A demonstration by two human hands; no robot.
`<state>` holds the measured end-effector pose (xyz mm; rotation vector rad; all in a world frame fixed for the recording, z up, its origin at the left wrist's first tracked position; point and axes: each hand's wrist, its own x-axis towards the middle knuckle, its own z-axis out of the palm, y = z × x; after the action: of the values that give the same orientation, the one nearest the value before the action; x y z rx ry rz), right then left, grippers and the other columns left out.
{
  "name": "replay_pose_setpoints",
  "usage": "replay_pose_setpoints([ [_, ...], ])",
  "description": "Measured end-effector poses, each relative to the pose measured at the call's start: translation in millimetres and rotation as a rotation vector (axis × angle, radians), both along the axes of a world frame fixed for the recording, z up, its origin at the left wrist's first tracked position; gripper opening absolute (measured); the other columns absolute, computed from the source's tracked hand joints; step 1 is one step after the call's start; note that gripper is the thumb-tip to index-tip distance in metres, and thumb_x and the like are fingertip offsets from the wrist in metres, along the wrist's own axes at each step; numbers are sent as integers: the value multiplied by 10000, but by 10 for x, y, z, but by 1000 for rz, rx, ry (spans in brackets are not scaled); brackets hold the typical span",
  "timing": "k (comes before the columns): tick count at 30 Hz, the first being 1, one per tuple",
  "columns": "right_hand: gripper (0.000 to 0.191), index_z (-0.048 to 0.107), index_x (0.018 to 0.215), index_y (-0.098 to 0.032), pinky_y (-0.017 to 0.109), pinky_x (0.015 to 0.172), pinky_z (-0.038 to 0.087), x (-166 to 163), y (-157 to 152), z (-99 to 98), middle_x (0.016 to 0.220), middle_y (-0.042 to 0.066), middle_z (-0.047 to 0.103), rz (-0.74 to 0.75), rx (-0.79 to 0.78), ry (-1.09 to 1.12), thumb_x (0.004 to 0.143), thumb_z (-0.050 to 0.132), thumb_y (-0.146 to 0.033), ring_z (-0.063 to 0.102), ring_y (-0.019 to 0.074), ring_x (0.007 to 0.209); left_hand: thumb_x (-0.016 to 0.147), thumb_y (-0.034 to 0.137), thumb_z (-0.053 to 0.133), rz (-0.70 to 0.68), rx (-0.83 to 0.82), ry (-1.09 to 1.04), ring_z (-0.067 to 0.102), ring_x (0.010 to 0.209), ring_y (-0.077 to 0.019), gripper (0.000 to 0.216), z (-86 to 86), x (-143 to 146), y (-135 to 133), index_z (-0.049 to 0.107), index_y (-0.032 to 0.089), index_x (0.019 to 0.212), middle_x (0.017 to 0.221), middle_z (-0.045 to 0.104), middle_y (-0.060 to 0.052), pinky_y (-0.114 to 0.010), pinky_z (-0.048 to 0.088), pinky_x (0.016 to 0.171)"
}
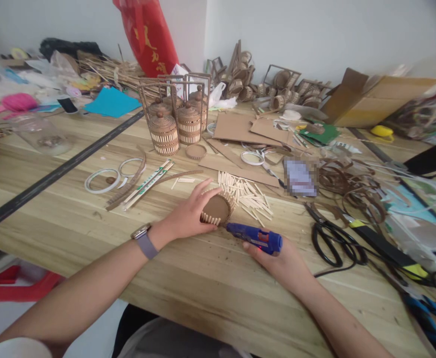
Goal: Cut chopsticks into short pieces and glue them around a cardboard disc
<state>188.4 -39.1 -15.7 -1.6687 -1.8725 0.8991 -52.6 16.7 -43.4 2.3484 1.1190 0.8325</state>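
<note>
My left hand curls around a small round cardboard base edged with short wooden sticks, holding it at the table's middle. In my right hand is a blue glue gun, its nozzle pointing left at the base's near rim; whether the tip touches cannot be made out. Just beyond the base lies a loose pile of short wooden sticks. Farther back stand several finished-looking lidded stick baskets inside tall brown frames, with a shallow round cardboard tray beside them.
Black-handled scissors and a black-and-yellow utility knife lie to the right. Tape rings and wrapped chopsticks are at left. Cardboard pieces, a long black strip and an open carton lie farther out.
</note>
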Motion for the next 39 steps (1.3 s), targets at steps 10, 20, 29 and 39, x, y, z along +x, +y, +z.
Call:
replay_pose_setpoints([
  [10, 300, 631, 720, -195, 267, 497, 447, -4, -4, -26, 631, 20, 674, -1, 6, 5, 712, 590, -492, 606, 188, 560, 686, 255, 814, 2, 4, -3, 200, 1436, -365, 914, 4, 2, -8, 286, 277, 1433, 1555, 176, -150, -579, 276, 1139],
  [20, 293, 652, 750, -193, 282, 561, 486, 4, 1, -33, 692, 40, 714, 18, 1, -5, 734, 581, -477, 644, 203, 611, 683, 254, 817, 4, 9, -7, 200, 1434, -369, 929, -11, -2, -4, 282, 282, 1441, 1560, 169, -144, -581, 268, 1141],
  [29, 318, 658, 756, -187, 288, 564, 490, -8, -3, -48, 686, 44, 718, -4, -10, -12, 716, 582, -493, 644, 207, 609, 689, 254, 808, 11, 2, 7, 202, 1434, -365, 901, 1, 3, -11, 293, 263, 1429, 1550, 174, -166, -575, 272, 1138],
  [39, 296, 669, 750, -197, 281, 566, 497, -11, -11, -26, 687, 36, 721, -3, 23, -14, 729, 584, -480, 655, 209, 616, 682, 272, 809, 29, -22, 9, 217, 1426, -375, 887, 23, 9, -17, 313, 262, 1418, 1545, 184, -176, -586, 291, 1122],
])
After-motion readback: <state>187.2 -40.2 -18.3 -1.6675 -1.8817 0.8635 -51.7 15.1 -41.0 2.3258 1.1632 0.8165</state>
